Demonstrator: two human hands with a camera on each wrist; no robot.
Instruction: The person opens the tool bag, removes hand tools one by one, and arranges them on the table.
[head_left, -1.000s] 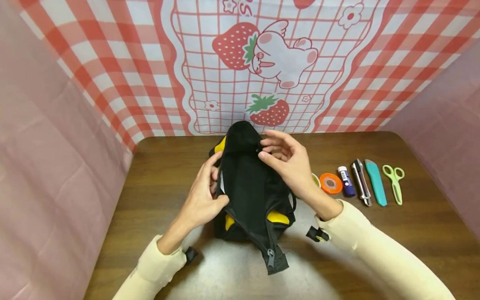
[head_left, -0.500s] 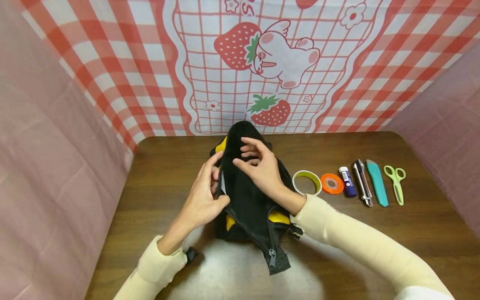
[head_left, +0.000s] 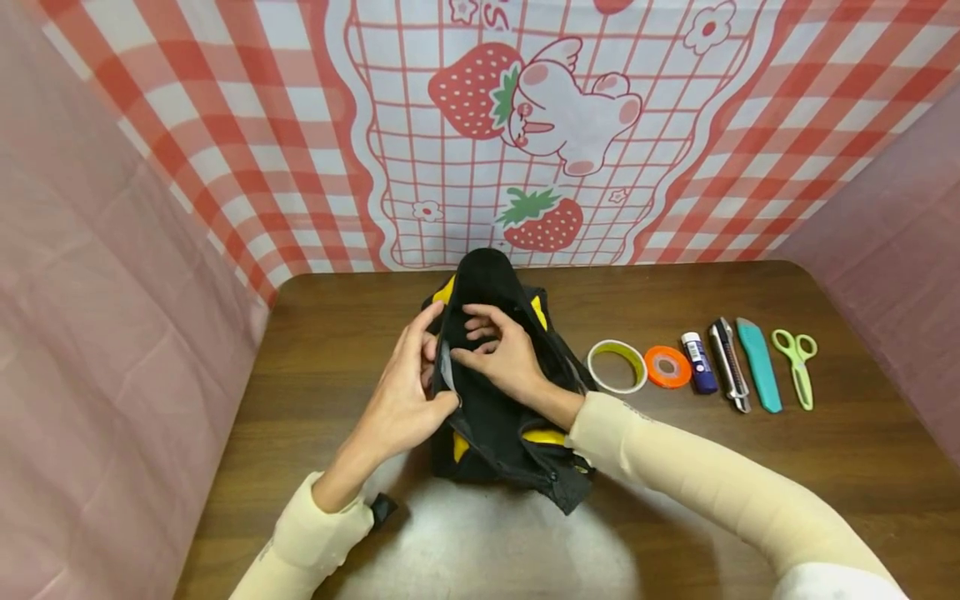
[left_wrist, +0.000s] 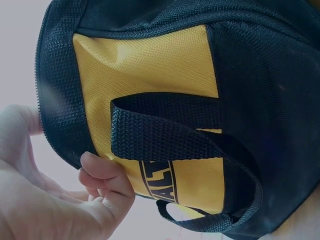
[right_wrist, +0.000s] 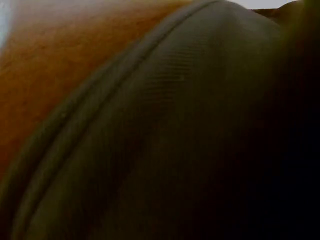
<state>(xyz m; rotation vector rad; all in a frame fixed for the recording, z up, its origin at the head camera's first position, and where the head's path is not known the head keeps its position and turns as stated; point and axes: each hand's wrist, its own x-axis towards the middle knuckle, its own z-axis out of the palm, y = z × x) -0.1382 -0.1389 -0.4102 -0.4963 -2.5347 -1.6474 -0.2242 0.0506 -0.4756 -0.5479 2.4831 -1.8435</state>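
A black and yellow zip-top tool bag (head_left: 480, 279) stands with its mouth spread wide. My left hand (head_left: 401, 392) grips the left rim of that mouth; in the left wrist view, thumb and fingers (left_wrist: 102, 172) hold the zipper edge beside a yellow panel (left_wrist: 145, 65) with a black webbing handle (left_wrist: 165, 135). Over and partly within the opening is my right hand (head_left: 502, 354), its fingers loosely bent near the inner left wall, with nothing seen in them. Dark, blurred fabric (right_wrist: 135, 125) fills most of the right wrist view, where that hand is hidden.
To the bag's right lie a tape roll (head_left: 617, 367), an orange ring-shaped roll (head_left: 667, 367), a glue stick (head_left: 699, 363), a utility knife (head_left: 730, 365), a teal-handled cutter (head_left: 759, 365) and green scissors (head_left: 797, 367). A checked cloth (head_left: 300, 167) hangs behind the wooden table (head_left: 300, 358).
My right hand has moved from the bag's right rim leftward and down into the opening. The bag's front zipper end has folded up and right. My left hand keeps its grip.
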